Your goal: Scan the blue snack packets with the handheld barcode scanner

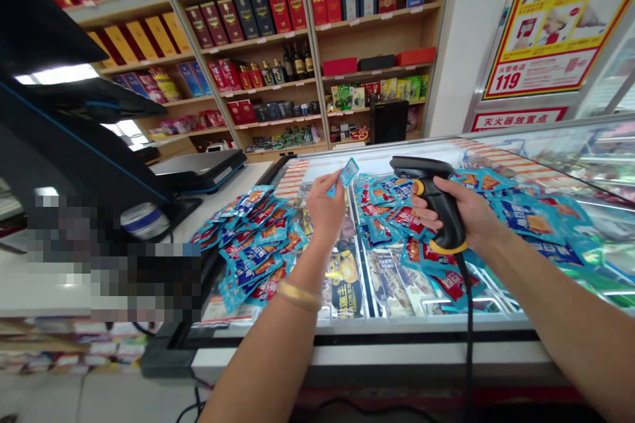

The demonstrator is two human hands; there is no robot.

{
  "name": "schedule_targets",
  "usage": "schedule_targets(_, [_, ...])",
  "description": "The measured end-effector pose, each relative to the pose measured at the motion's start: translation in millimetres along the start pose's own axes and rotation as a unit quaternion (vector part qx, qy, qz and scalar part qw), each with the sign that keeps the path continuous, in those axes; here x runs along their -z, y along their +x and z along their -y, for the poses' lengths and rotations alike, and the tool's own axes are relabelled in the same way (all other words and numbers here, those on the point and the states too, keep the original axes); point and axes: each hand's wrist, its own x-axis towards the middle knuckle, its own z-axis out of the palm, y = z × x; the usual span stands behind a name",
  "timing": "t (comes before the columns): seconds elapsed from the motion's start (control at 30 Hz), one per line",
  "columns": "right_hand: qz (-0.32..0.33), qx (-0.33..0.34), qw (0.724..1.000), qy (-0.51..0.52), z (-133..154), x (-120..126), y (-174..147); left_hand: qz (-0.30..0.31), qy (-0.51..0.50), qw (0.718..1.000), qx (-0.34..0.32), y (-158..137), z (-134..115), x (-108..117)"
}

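Observation:
A small blue snack packet [350, 172] is pinched between the fingertips of my left hand [326, 206], raised above the glass freezer top. My right hand [466, 208] wraps round the handle of a black and yellow barcode scanner [443, 208], its head pointing left toward the packet. The scanner's cable hangs down over the freezer's front edge. To the left of my left hand lies a heap of blue and red snack packets [258, 251]. Another pile of such packets [387, 208] spreads beneath the scanner, and more packets [533, 211] lie beyond my right wrist.
A glass-topped chest freezer [347, 330] with packaged goods inside stands before me. At left are a weighing scale [201, 168], a dark checkout machine [64, 125] and a white and blue roll [145, 220]. Shelves [253, 39] of boxes and bottles line the back wall.

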Motion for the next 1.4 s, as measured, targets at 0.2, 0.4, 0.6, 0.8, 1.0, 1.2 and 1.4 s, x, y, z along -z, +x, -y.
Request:
schedule_targets(0.2, [0.037,-0.019,0.999,0.010,-17.2,-40.5,18.6,0.014,0.233,0.970,-0.070,39.1,28.6,107.6])
schedule_targets(0.4, [0.093,-0.086,0.991,0.046,-58.1,-94.9,52.5,0.236,0.452,0.858,0.059,26.9,68.2,156.5])
schedule_targets(0.6, [0.107,-0.113,0.985,0.075,-89.4,-114.9,68.0,0.262,0.469,0.840,0.072,26.0,73.4,150.9])
schedule_targets(0.8, [0.088,-0.104,0.988,0.068,-76.3,-103.4,58.9,0.222,0.438,0.870,0.046,28.5,68.0,158.0])
schedule_targets(1.0, [0.041,-0.031,0.998,0.044,-23.3,-55.0,33.9,0.179,0.348,0.920,-0.021,22.9,41.4,113.2])
schedule_targets(1.2, [-0.031,0.022,0.999,0.019,15.6,10.9,0.8,0.261,0.168,0.949,-0.062,-17.2,-14.4,19.2])
schedule_targets(1.4, [-0.033,0.020,0.999,0.010,18.2,34.0,-12.9,0.369,0.161,0.913,-0.070,-56.1,-47.3,-40.4])
